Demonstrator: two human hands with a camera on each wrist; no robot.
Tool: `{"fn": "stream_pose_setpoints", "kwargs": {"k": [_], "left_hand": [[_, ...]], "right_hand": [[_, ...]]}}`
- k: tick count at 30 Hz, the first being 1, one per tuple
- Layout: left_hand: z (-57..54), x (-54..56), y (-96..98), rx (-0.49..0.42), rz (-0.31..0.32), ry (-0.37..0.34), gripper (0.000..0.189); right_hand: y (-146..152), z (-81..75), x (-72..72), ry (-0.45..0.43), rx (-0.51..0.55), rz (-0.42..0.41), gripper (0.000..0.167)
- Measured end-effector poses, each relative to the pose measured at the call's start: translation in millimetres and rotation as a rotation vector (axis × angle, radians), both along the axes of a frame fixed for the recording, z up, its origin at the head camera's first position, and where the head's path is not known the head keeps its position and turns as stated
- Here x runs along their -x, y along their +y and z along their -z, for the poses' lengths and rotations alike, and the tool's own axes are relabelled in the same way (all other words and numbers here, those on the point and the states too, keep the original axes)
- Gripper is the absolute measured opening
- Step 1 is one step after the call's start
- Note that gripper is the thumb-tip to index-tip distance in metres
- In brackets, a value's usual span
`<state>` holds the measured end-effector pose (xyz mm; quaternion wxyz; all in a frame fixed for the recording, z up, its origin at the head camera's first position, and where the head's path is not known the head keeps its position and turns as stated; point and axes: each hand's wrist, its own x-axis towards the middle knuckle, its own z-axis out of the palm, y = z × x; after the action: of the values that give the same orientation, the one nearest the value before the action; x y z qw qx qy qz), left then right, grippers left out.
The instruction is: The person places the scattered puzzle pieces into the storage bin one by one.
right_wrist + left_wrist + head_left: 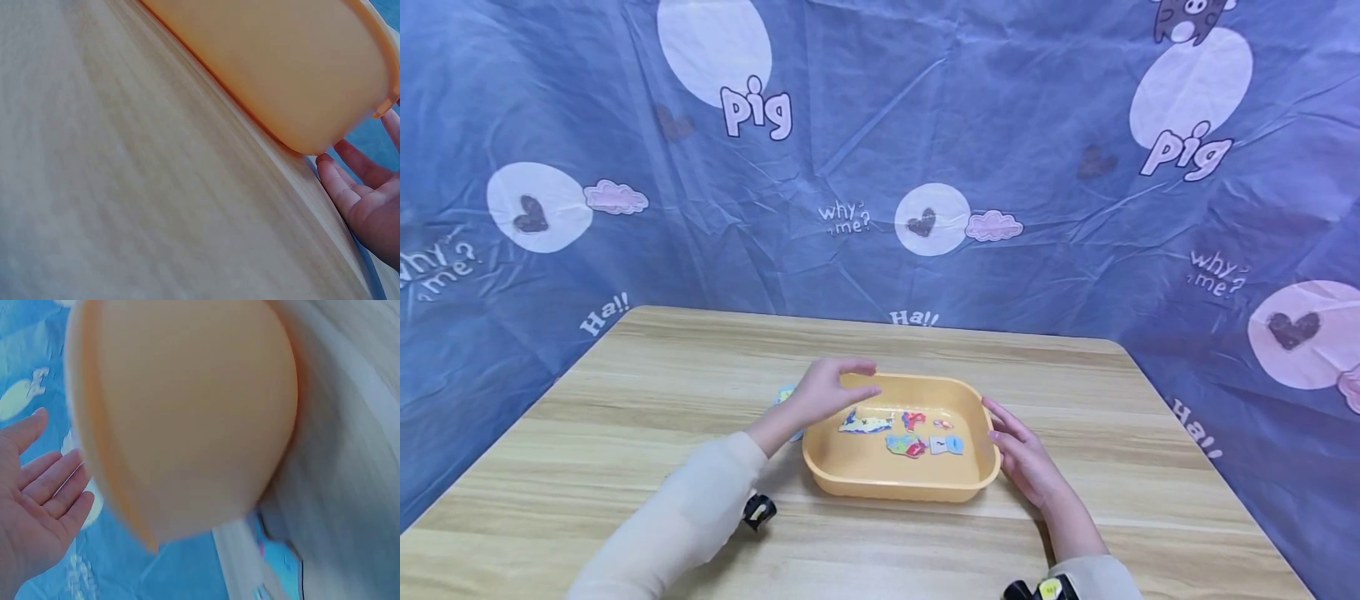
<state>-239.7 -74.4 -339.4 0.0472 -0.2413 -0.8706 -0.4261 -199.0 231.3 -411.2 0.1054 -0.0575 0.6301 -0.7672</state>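
A shallow yellow-orange plastic tub (895,492) stands on the table in the head view, with several flat, irregular, brightly printed pieces (906,446) on its floor. My left hand (829,390) is raised over the tub's left rim, thumb and fingers spread apart with nothing between them. At the tub's right end, my right hand (1026,458) has its extended fingertips at the rim and outer wall. The right wrist view shows these fingers (359,165) loosely spread beside the tub's lower corner. A light-blue printed piece (786,393) lies left of the tub, partly hidden by my left hand.
The wood-grain table (1150,467) runs back to a blue printed cloth (850,125) hanging behind it. A black strap (759,511) shows by my left wrist, and a black wrist mount (1041,589) by the right sleeve.
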Motion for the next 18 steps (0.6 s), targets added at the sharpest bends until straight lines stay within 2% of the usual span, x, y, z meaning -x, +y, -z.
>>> {"fn": "stream_pose_setpoints", "kwargs": {"k": [5,11,18], "left_hand": [[-4.6,2.1,-20.9,-0.075,-0.040,0.005,0.040],[-6.4,1.9,-46.5,-0.107,-0.110,0.019,0.041],[7.5,-0.8,-73.7,-0.141,-0.194,0.007,0.038]], "right_hand": [[-0.9,0.6,0.9,-0.004,0.002,0.000,0.055],[-0.8,-0.2,0.3,-0.004,0.002,-0.003,0.055],[-0.6,0.1,0.0,0.010,0.016,-0.005,0.055]]}}
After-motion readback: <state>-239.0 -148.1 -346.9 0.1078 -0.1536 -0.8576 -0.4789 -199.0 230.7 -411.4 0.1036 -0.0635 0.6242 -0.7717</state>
